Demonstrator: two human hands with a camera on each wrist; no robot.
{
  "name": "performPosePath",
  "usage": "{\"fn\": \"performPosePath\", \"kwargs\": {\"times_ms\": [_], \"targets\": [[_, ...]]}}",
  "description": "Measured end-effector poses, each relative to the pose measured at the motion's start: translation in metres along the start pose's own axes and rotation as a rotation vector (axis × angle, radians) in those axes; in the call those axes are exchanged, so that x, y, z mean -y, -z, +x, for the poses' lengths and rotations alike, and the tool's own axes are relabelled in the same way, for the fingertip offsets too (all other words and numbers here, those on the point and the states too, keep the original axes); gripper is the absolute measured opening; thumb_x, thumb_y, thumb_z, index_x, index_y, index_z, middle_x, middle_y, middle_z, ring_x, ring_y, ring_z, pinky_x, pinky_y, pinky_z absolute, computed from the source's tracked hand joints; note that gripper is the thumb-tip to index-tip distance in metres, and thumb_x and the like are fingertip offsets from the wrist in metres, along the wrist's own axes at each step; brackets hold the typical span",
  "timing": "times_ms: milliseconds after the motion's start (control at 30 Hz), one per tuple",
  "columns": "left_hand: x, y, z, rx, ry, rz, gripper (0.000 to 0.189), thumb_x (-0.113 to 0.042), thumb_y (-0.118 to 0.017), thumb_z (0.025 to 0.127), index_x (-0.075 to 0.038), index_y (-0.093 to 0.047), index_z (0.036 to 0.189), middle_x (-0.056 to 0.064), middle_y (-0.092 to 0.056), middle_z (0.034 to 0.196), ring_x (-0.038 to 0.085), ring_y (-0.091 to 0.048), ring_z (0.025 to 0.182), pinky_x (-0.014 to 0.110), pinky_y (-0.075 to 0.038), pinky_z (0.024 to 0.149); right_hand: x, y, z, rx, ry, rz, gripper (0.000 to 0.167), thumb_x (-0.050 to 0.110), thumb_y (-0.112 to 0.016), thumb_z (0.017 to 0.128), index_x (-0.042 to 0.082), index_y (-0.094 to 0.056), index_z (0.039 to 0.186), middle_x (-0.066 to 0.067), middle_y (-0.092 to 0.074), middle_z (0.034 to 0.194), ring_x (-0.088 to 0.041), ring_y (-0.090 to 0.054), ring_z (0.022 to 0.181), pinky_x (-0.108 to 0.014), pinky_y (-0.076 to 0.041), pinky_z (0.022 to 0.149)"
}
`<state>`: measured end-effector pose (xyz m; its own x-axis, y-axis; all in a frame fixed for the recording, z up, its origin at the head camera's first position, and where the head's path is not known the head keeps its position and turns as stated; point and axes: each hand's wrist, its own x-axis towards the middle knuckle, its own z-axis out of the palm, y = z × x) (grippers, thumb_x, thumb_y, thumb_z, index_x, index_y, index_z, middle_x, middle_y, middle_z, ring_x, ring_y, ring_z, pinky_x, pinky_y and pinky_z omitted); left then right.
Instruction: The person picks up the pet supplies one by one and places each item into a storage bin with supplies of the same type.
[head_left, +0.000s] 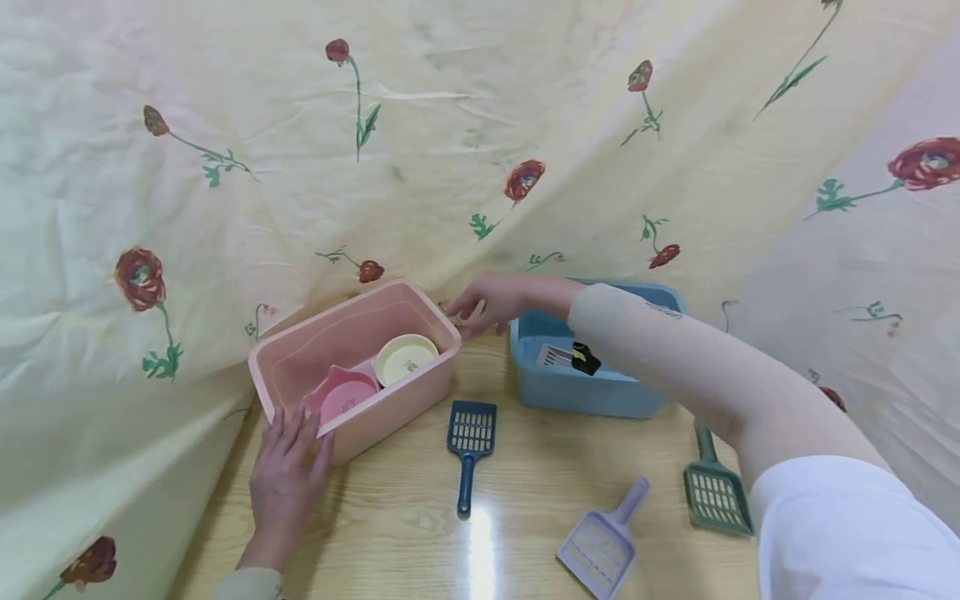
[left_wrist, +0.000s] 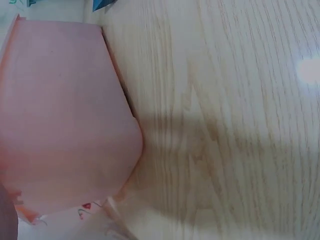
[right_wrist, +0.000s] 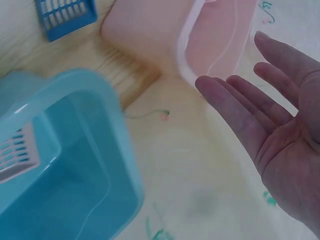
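A pink plastic bin (head_left: 401, 417) stands on the wooden tabletop, holding a pink round dish with pointed ears (head_left: 348, 395) and a cream round dish (head_left: 406, 360). My left hand (head_left: 285, 479) rests its fingertips on the bin's near left rim; in the left wrist view only a sliver of that hand shows at the lower left edge. At the bin's far right corner is my right hand (right_wrist: 285, 125), fingers extended and thumb spread, with nothing held. Its fingertips lie at or very near the rim; contact is unclear. My right forearm crosses above a blue bin (head_left: 585, 392).
Inside the blue bin lie a white slotted scoop (head_left: 553, 357) and a black-and-yellow item (head_left: 585, 358). A navy litter scoop (head_left: 472, 429), a lilac scoop (head_left: 600, 546) and a dark green scoop (head_left: 716, 496) lie on the table (head_left: 390, 533). Flowered cloth (head_left: 450, 125) hangs behind.
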<state>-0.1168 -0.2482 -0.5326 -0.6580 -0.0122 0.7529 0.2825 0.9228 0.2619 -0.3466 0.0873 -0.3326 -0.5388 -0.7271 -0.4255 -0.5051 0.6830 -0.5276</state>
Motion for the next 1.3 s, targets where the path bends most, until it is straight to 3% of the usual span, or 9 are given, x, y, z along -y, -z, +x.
{"fn": "performPosePath", "kwargs": {"times_ms": [100, 200, 300, 400, 667, 767, 900, 967, 1300], "targets": [[-0.001, 0.004, 0.002, 0.046, 0.021, -0.013, 0.05, -0.033, -0.07, 0.095, -0.002, -0.07, 0.135, 0.026, -0.064, 0.14, 0.057, -0.058, 0.131, 0.062, -0.038, 0.121, -0.014, -0.001, -0.02, -0.026, 0.014, -0.013, 0.055, 0.016, -0.073, 0.103, 0.006, -0.056, 0.155, -0.021, -0.061, 0.15, -0.036, -0.065, 0.133, -0.041, -0.067, 0.083], [-0.003, 0.01, 0.006, 0.095, 0.037, -0.022, 0.055, -0.026, -0.076, 0.091, -0.001, -0.067, 0.139, 0.026, -0.062, 0.144, 0.057, -0.059, 0.131, 0.061, -0.035, 0.124, -0.027, -0.005, -0.043, -0.083, 0.025, -0.084, 0.054, 0.017, -0.073, 0.103, 0.005, -0.058, 0.153, -0.02, -0.062, 0.149, -0.035, -0.068, 0.129, -0.042, -0.064, 0.094], [-0.005, 0.014, 0.013, 0.134, 0.043, -0.031, 0.058, -0.023, -0.08, 0.089, 0.0, -0.066, 0.141, 0.025, -0.06, 0.146, 0.056, -0.059, 0.13, 0.063, -0.037, 0.122, -0.04, -0.013, -0.069, -0.167, 0.021, -0.168, 0.052, 0.019, -0.075, 0.102, 0.004, -0.061, 0.15, -0.018, -0.064, 0.148, -0.033, -0.07, 0.125, -0.047, -0.059, 0.106], [-0.008, 0.017, 0.021, 0.135, 0.037, -0.044, 0.059, -0.022, -0.082, 0.088, 0.0, -0.067, 0.14, 0.026, -0.06, 0.146, 0.055, -0.06, 0.13, 0.068, -0.041, 0.117, -0.055, -0.024, -0.093, -0.254, -0.004, -0.219, 0.053, 0.023, -0.077, 0.101, 0.005, -0.062, 0.149, -0.016, -0.065, 0.147, -0.032, -0.071, 0.124, -0.051, -0.057, 0.108], [-0.019, 0.02, 0.05, 0.138, -0.048, -0.069, 0.064, -0.022, -0.085, 0.084, -0.002, -0.067, 0.141, 0.028, -0.063, 0.144, 0.052, -0.061, 0.132, 0.069, -0.05, 0.107, -0.092, -0.06, -0.147, -0.462, -0.09, -0.305, 0.052, 0.03, -0.073, 0.104, 0.005, -0.063, 0.148, -0.021, -0.065, 0.146, -0.043, -0.06, 0.136, -0.063, -0.05, 0.111], [-0.024, 0.019, 0.06, 0.142, -0.095, -0.084, 0.059, -0.032, -0.08, 0.092, -0.002, -0.067, 0.142, 0.027, -0.064, 0.142, 0.05, -0.062, 0.131, 0.068, -0.053, 0.103, -0.102, -0.074, -0.165, -0.528, -0.15, -0.321, 0.054, 0.033, -0.071, 0.105, 0.005, -0.061, 0.15, -0.025, -0.062, 0.148, -0.047, -0.06, 0.135, -0.066, -0.049, 0.11], [-0.031, 0.02, 0.073, 0.181, -0.121, -0.084, 0.056, -0.03, -0.082, 0.092, 0.001, -0.07, 0.138, 0.028, -0.065, 0.141, 0.05, -0.063, 0.13, 0.068, -0.053, 0.103, -0.115, -0.092, -0.182, -0.589, -0.205, -0.322, 0.056, 0.034, -0.07, 0.105, 0.004, -0.059, 0.151, -0.029, -0.058, 0.15, -0.049, -0.062, 0.13, -0.067, -0.051, 0.106], [-0.033, 0.022, 0.078, 0.229, -0.114, -0.076, 0.059, -0.019, -0.089, 0.083, 0.001, -0.071, 0.136, 0.028, -0.064, 0.143, 0.05, -0.062, 0.131, 0.068, -0.052, 0.105, -0.122, -0.1, -0.188, -0.608, -0.224, -0.322, 0.057, 0.035, -0.07, 0.105, 0.003, -0.059, 0.152, -0.029, -0.057, 0.151, -0.049, -0.063, 0.128, -0.066, -0.054, 0.103], [-0.036, 0.021, 0.09, 0.429, -0.089, -0.035, 0.055, -0.024, -0.086, 0.09, -0.003, -0.07, 0.138, 0.025, -0.062, 0.148, 0.048, -0.059, 0.136, 0.067, -0.045, 0.114, -0.145, -0.136, -0.208, -0.732, -0.249, -0.287, 0.06, 0.034, -0.075, 0.102, 0.004, -0.059, 0.152, -0.028, -0.055, 0.153, -0.05, -0.066, 0.122, -0.065, -0.058, 0.093]]}}
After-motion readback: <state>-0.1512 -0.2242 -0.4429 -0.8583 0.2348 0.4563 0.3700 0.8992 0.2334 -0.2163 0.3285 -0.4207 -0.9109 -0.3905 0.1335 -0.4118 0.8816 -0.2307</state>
